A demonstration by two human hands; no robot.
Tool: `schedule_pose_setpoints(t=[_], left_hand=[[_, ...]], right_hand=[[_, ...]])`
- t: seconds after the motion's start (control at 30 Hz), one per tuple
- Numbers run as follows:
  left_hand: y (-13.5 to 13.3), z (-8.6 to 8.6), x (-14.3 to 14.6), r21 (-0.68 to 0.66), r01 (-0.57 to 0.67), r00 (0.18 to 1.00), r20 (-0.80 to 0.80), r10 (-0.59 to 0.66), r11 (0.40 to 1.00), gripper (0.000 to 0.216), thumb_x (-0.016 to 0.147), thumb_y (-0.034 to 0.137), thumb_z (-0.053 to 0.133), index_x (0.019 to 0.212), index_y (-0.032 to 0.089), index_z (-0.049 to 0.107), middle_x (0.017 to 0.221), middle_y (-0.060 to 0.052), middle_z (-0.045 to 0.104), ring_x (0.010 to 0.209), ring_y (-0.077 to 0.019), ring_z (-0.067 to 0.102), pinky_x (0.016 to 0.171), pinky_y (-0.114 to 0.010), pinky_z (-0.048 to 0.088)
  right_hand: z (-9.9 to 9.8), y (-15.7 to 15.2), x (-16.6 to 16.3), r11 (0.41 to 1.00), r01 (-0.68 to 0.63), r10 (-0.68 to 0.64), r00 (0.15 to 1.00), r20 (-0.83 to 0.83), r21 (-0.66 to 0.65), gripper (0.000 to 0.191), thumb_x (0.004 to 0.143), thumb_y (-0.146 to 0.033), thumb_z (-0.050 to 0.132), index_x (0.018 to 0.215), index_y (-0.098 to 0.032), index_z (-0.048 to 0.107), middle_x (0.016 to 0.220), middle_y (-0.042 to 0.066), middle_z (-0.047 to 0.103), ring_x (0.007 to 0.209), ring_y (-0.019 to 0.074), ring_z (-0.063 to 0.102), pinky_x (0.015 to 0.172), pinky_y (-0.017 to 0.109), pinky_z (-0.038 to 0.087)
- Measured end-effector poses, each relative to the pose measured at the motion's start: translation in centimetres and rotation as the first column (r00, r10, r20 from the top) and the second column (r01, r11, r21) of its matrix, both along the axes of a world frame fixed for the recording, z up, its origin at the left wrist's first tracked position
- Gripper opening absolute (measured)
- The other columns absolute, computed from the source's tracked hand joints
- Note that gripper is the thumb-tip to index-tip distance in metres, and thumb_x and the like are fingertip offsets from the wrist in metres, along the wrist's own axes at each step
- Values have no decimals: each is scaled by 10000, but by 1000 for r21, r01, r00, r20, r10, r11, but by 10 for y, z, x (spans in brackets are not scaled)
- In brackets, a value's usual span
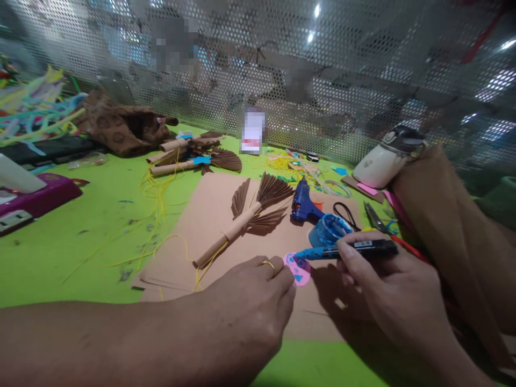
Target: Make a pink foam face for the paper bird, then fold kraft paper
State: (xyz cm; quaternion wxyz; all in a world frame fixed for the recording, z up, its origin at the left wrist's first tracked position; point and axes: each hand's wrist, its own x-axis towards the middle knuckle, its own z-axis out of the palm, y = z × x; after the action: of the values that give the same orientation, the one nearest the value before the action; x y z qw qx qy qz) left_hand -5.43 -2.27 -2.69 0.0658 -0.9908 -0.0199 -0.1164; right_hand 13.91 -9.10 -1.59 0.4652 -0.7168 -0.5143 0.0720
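My left hand point(250, 301) is curled, with a ring on one finger, and its fingertips press down a small pink paper piece point(300, 270) on the tan paper sheet point(193, 226). In my right hand point(382, 285) I grip a black pen with a blue tip point(342, 250); the tip touches the pink piece. A brown folded-paper broom on a rolled handle point(252, 209) lies on the sheet just beyond my left hand.
A blue glue gun point(303, 203), a blue tape roll point(327, 230) and scissors point(379, 220) lie behind my right hand. More paper brooms point(193, 156), yellow strands, a brown cloth point(121, 126), a pink stapler point(36, 196) and a white device point(387, 158) sit around. A mesh screen backs the green table point(80, 236).
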Motion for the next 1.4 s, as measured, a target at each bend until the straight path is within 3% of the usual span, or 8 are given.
schedule_pose_setpoints(t=[0.2,0.4,0.7,0.87,0.97,1.1,1.27,1.4], left_hand=[[0,1,0,1,0,1000,0,0,1000,200,818,141,494,987,90,589,1027,-181,626,981,-260,551,864,-408,449],[0,1,1,-5,0,1000,15,0,1000,193,819,125,488,977,80,589,1016,-188,626,983,-262,551,858,-409,452],[0,1,0,-7,-2,1000,-5,1,1000,194,818,151,505,978,78,586,1041,-188,616,992,-265,542,875,-410,444],[0,2,0,-32,-6,1000,-13,6,999,212,817,156,510,1005,85,579,1014,-177,619,981,-259,542,871,-406,443],[0,3,0,-37,-16,1000,-9,15,999,213,817,154,509,1007,88,578,1008,-175,619,968,-257,543,862,-403,442],[0,3,1,-41,-17,1000,8,18,999,213,817,142,501,1010,85,574,952,-164,622,903,-247,549,831,-399,445],[0,2,2,-60,-28,1000,-6,28,998,221,821,143,498,1025,87,566,887,-137,615,822,-227,541,777,-375,451],[0,2,3,-62,-29,999,25,30,998,209,829,141,484,1015,90,566,871,-134,612,814,-223,536,772,-374,446]], right_hand=[[-1,1,1,999,-52,52,994,100,-1,184,807,-369,584,727,-206,611,555,-27,593,480,125,551,534,240,467],[4,-2,-2,1000,8,-8,1000,-14,-18,189,775,-386,604,705,-210,612,480,-43,526,418,105,491,417,204,419],[11,-1,-7,983,182,-174,972,-159,36,174,743,-368,651,692,-204,622,456,-31,542,383,101,488,358,193,401],[20,0,8,907,373,-312,908,-280,197,223,697,-409,701,731,-199,636,517,-13,564,434,127,522,382,227,440],[28,3,17,886,433,-367,875,-316,169,192,713,-377,686,732,-200,616,540,-14,559,439,128,514,365,231,439],[21,11,28,923,376,-358,919,-167,89,264,714,-430,672,775,-173,655,516,-15,557,430,123,499,327,206,377],[0,21,39,994,111,-113,984,-135,-24,312,710,-457,677,737,-147,663,532,4,587,471,111,515,405,202,413],[-1,19,41,989,145,-147,980,-136,-25,316,716,-459,676,773,-149,672,526,1,583,463,118,526,412,213,432]])
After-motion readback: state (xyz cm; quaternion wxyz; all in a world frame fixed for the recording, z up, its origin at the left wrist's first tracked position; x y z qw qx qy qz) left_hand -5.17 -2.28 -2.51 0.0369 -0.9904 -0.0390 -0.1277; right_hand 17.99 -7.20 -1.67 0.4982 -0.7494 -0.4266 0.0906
